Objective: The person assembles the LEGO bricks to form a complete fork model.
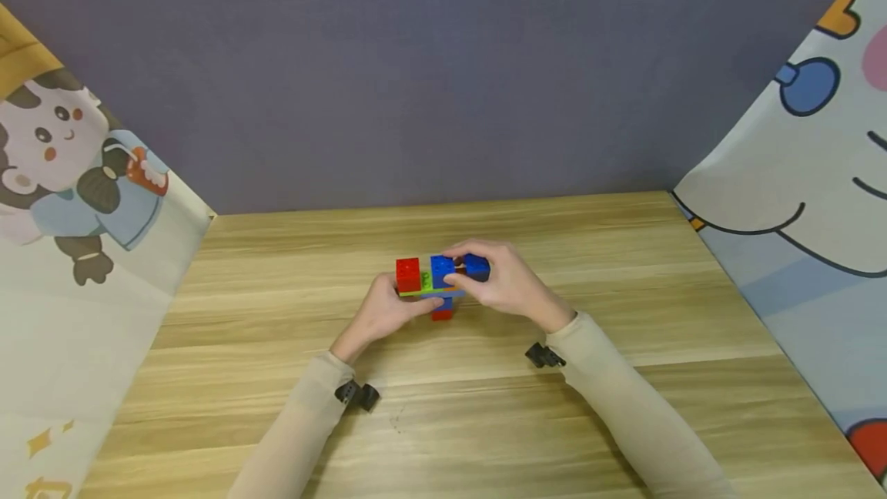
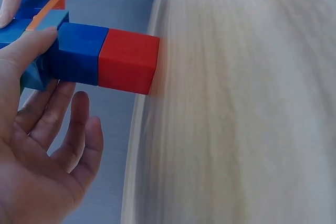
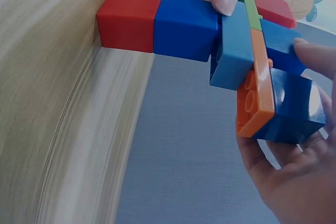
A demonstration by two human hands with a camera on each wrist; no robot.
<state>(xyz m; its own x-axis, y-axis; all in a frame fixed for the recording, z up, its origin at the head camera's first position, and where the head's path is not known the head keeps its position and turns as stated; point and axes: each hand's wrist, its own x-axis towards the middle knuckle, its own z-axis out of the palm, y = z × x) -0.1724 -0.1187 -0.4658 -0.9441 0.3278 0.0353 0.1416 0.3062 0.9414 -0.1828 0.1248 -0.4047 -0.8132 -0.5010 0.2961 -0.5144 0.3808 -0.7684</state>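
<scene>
A built stack of toy bricks stands on a red brick (image 3: 129, 21) at the tabletop. Above that come a blue brick (image 3: 186, 27) and a light blue brick (image 3: 233, 45). A green plate (image 3: 250, 9) and an orange plate (image 3: 264, 98) lie across it. Along the top sit a red brick (image 1: 408, 274), a middle blue brick (image 1: 442, 272) and an outer blue brick (image 1: 476, 266). My left hand (image 1: 384, 310) grips the stack, thumb on the light blue brick. With thumb and fingertips, my right hand (image 1: 509, 279) pinches the middle blue brick; its far fingers are partly hidden.
The wooden table (image 1: 450, 430) spreads around both hands. Behind it rises a grey wall panel (image 1: 443, 83). Cartoon-printed panels (image 1: 69, 168) flank the table on both sides. Small black devices (image 1: 356, 395) are worn at the cuffs.
</scene>
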